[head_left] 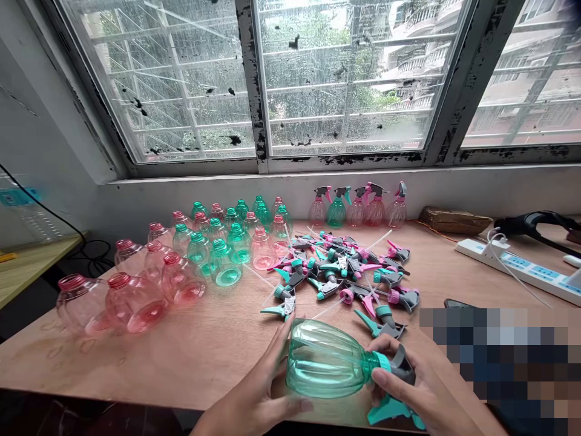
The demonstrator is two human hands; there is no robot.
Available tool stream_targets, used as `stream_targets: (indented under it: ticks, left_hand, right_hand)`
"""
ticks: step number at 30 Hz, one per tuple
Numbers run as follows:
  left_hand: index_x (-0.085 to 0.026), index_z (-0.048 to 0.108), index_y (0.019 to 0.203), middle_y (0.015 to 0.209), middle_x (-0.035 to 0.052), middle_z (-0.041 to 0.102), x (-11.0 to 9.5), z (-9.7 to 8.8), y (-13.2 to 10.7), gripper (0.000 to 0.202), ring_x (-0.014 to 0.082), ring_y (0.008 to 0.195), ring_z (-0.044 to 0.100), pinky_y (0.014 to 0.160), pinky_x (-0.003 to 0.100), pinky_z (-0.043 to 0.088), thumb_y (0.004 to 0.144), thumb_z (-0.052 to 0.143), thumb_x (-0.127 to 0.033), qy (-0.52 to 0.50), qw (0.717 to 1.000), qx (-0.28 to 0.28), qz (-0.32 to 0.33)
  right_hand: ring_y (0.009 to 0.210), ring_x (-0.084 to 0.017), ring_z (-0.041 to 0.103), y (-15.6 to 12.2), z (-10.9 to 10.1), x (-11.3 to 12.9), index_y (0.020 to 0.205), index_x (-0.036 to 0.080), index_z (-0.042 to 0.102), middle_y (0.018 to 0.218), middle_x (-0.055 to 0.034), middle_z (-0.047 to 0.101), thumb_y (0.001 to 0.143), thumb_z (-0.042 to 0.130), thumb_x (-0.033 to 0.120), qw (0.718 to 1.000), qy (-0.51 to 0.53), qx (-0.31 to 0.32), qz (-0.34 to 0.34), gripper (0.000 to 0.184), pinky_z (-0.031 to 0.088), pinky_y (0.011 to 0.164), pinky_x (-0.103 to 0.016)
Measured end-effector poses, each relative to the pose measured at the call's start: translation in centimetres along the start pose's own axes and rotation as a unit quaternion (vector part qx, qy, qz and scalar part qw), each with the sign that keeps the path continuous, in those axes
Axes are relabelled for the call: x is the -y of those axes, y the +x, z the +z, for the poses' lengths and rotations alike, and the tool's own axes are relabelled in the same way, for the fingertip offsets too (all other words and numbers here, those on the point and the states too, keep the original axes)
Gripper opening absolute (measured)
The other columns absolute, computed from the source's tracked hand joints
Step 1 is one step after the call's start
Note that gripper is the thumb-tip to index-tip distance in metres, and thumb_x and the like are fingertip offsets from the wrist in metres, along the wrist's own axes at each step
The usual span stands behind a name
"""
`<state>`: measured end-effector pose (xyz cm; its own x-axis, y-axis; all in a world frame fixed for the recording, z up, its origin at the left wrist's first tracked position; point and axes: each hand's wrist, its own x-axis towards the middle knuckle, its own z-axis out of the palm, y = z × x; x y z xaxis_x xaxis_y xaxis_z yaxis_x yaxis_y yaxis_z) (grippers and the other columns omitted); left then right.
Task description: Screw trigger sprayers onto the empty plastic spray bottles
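Observation:
I hold a green translucent spray bottle (pixel 324 360) on its side near the table's front edge. My left hand (pixel 258 390) is wrapped round the bottle's body, fingers curled on it. My right hand (pixel 415 390) grips the grey and teal trigger head (pixel 397 384) fitted at the bottle's neck. Just beyond lies a pile of loose trigger heads (pixel 345 272) in pink, teal and grey.
Several empty pink bottles (pixel 131 293) and green bottles (pixel 222 251) stand on the wooden table (pixel 190 357) at left. Several finished spray bottles (pixel 358 206) line the wall under the window. A white power strip (pixel 521 266) lies at right.

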<state>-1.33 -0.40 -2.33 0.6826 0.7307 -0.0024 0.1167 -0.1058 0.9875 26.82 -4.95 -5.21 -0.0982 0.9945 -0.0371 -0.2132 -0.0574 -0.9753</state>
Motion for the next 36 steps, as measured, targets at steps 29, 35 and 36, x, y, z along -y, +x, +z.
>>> stream_targets:
  ticks: [29, 35, 36]
  left_hand:
    - [-0.038, -0.019, 0.154, 0.171, 0.0031, 0.008, -0.28, -0.12, -0.08, 0.107, 0.0296, 0.157, 0.004, 0.127, 0.045, 0.017, 0.092, 0.067, -0.026, 0.058, 0.998, 0.014, 0.008]
    - [-0.041, -0.014, 0.155, 0.17, 0.0006, 0.01, -0.2, -0.09, -0.1, 0.107, 0.0274, 0.156, 0.011, 0.127, 0.047, 0.014, 0.091, 0.07, -0.028, 0.031, 0.999, 0.017, -0.008]
    - [-0.042, -0.012, 0.155, 0.17, 0.0, 0.01, -0.2, -0.02, -0.13, 0.105, 0.0273, 0.157, 0.01, 0.127, 0.047, 0.014, 0.091, 0.069, -0.027, 0.036, 0.999, 0.015, -0.009]
  right_hand:
    - [0.059, -0.019, 0.071, 0.02, -0.41, -0.44, 0.098, 0.018, 0.063, 0.062, 0.0, 0.076, 0.078, 0.082, 0.046, 1.0, -0.003, 0.004, 0.009, 0.04, 0.053, 0.055, -0.028]
    - [0.06, -0.018, 0.071, 0.1, -0.4, -0.37, 0.099, 0.018, 0.063, 0.063, 0.0002, 0.076, 0.079, 0.082, 0.046, 1.0, -0.002, 0.014, 0.009, 0.039, 0.054, 0.056, -0.028]
    - [0.06, -0.018, 0.071, 0.08, -0.35, -0.28, 0.098, 0.018, 0.063, 0.063, 0.0005, 0.076, 0.079, 0.082, 0.046, 1.0, -0.002, 0.012, 0.01, 0.039, 0.054, 0.056, -0.028]
